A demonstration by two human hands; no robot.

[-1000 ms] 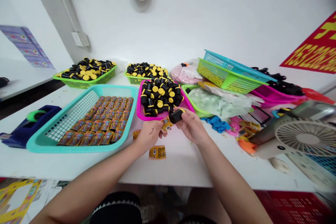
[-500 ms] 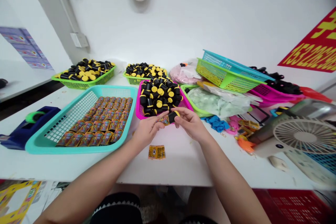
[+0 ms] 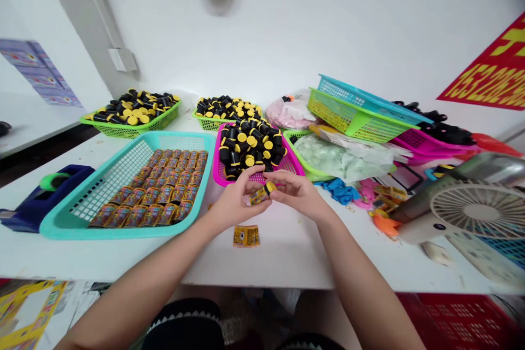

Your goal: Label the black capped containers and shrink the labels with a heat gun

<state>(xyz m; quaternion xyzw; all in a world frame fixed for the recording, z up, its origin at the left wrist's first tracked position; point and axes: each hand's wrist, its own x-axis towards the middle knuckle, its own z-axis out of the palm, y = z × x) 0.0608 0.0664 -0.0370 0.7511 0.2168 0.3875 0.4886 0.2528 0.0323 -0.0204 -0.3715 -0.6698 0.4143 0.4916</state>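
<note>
Between my two hands lies a small black canister with a yellow cap (image 3: 261,193), tilted, with a printed orange label now around its side. My left hand (image 3: 238,197) cups it from the left, thumb below and fingers behind. With its fingertips, my right hand (image 3: 296,192) grips the capped end. Below them on the table is a small stack of orange printed labels (image 3: 246,235). Just behind my hands stands a magenta basket (image 3: 217,172) heaped with bare black canisters (image 3: 250,145). To the left, a turquoise basket (image 3: 118,234) holds rows of labelled canisters (image 3: 164,191).
Green baskets (image 3: 127,130) of canisters stand at the back. A blue tape dispenser (image 3: 68,191) sits far left. On the right are stacked baskets (image 3: 348,112), plastic bags (image 3: 344,158), a metal container and a small fan (image 3: 479,210).
The label, which stuck out to the left of the canister, now lies around it. My left hand has closed in around the canister, and its fingers have risen.
</note>
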